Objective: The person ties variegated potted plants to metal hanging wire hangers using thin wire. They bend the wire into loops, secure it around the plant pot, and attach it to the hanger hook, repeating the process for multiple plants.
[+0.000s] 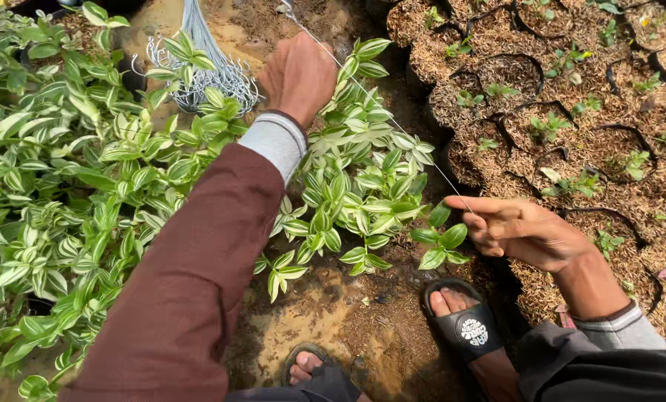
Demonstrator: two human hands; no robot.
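Pots (511, 78) of black plastic, filled with brown husk and small green seedlings, crowd beyond the right hand (519, 231), which pinches the near end of a thin wire (392, 123). The left hand (299, 74), fisted, grips the wire's far end, just right of a bundle of hooked wires (199, 71) above variegated foliage (65, 186).

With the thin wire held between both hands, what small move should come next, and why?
Probably draw the right hand further back to pull the thin wire free. The wire runs taut from the left hand, which holds it near the bundle of hooked wires, over the green-and-white plant, so it looks only partly separated.
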